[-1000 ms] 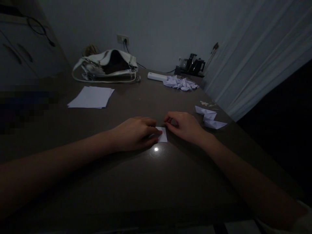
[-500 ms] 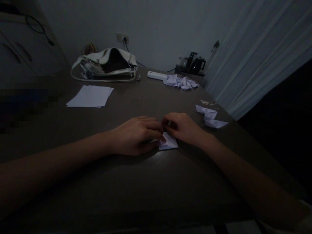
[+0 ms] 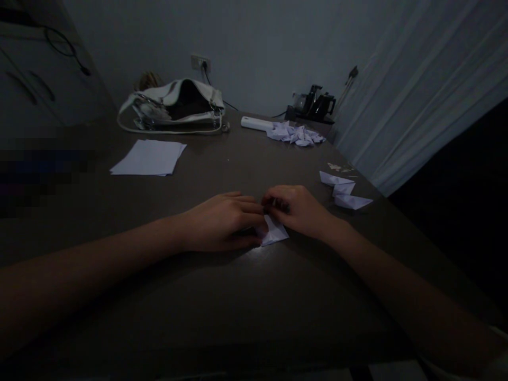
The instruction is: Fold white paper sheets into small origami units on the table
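A small folded piece of white paper (image 3: 275, 232) lies on the dark table between my hands. My left hand (image 3: 227, 222) rests at its left side, with thumb and fingers closed on that edge. At the paper's far edge, my right hand (image 3: 291, 207) has its thumb and forefinger curled together in a pinch on it. The fingers cover the paper's left and far parts, so its full shape is hidden. To the right lie several folded white paper pieces (image 3: 344, 191), apart from my hands.
A stack of white paper sheets (image 3: 148, 157) lies at the left. Behind it sits an open white handbag (image 3: 174, 103). A heap of folded papers (image 3: 296, 134) lies at the back beside a white bar-shaped object (image 3: 256, 124). A black kettle (image 3: 323, 106) stands at the back right.
The paper has turned slightly between my hands. My left thumb and fingers have shifted a little on its left edge; the right hand has barely moved.
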Available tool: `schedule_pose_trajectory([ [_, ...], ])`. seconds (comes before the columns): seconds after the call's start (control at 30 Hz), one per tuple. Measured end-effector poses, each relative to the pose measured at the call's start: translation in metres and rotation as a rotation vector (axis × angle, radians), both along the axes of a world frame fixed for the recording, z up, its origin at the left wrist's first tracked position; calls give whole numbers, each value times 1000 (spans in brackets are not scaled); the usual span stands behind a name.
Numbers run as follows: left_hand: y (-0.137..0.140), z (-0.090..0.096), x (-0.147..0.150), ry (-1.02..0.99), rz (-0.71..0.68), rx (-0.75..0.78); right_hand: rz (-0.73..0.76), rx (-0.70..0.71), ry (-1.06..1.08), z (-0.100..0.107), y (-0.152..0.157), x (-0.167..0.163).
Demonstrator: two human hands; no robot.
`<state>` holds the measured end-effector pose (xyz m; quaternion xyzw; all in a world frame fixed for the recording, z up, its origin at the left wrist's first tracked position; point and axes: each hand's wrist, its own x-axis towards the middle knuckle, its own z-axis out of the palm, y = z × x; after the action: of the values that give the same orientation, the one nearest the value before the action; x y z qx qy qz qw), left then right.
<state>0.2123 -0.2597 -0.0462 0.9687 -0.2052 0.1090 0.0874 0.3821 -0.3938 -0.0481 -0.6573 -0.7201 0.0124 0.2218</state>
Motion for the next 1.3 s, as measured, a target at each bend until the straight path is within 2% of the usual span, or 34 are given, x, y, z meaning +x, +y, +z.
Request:
schedule_pose_trajectory([
  [0.2,4,0,0,-44,52,84,-84,22,-9,2,0,0],
  [0.53,10,-1,3,-16,234,70,-126,-9,-12,2,-2,-1],
  [1.0,14,-6,5,-32,246,-3,-77,-42,-46,2,-2,-1],
  [1.17,15,-9,7,-44,298,-73,-104,-59,-75,4,-3,-2],
  [1.3,12,-9,8,-68,343,-68,-107,-88,-72,5,-4,-4],
])
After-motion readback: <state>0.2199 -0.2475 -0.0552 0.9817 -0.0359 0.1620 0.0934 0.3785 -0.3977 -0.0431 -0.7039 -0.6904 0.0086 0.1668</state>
